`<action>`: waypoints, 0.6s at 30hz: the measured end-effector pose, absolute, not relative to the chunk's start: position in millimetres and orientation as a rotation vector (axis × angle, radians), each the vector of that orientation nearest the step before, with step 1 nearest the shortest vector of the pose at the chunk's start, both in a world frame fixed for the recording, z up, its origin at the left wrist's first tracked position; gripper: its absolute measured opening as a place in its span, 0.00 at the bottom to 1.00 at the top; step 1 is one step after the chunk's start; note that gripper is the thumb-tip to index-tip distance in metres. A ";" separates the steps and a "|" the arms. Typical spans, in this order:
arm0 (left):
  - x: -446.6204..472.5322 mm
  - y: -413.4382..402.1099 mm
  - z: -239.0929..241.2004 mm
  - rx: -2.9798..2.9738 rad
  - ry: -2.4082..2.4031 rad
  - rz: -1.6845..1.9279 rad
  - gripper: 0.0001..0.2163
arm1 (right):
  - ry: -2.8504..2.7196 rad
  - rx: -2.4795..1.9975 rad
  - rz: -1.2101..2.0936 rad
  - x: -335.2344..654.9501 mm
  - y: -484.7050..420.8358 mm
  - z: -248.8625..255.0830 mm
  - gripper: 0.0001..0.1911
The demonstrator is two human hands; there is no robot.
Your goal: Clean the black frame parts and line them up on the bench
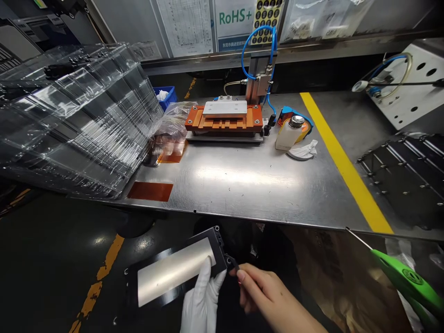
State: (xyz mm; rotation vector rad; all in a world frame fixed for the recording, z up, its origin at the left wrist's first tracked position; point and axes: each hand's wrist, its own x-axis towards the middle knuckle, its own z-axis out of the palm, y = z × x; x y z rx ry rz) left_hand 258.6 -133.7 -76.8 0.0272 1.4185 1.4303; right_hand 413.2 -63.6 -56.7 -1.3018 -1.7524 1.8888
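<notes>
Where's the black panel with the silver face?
Head view, lower left of centre: the black panel is in the gloved left hand, this side of the bench, beside the bare right hand.

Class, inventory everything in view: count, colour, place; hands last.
Bench: one, grey, centre
Panel: one, black-silver, lower centre
Thin tool: one, dark, panel corner
Fixture: one, orange-silver, bench back
Bottle: one, white, near fixture
Cloth: one, white, beside bottle
Trays: many, clear, left
Bag: one, clear, beside trays
Film: two, amber, bench left
Bin: one, blue, behind bag
Stripe: one, yellow, bench right
Parts: unclear, black, right
Machine: one, white, upper right
Handle: one, green, lower right
Papers: several, mixed, top
Left hand: one, white-gloved, holding panel
Right hand: one, bare, holding thin tool
</notes>
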 end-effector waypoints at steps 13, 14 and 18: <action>265.1 -117.9 -58.8 -0.123 1.421 1.510 0.15 | -2.680 -1.122 0.330 417.4 -34.7 -60.3 0.11; 265.8 -116.7 -57.2 -0.133 1.424 1.511 0.14 | -2.688 -1.112 0.303 416.8 -33.7 -60.4 0.11; 269.1 -114.8 -53.3 -0.082 1.461 1.497 0.12 | -2.704 -1.069 0.242 416.2 -30.7 -59.8 0.14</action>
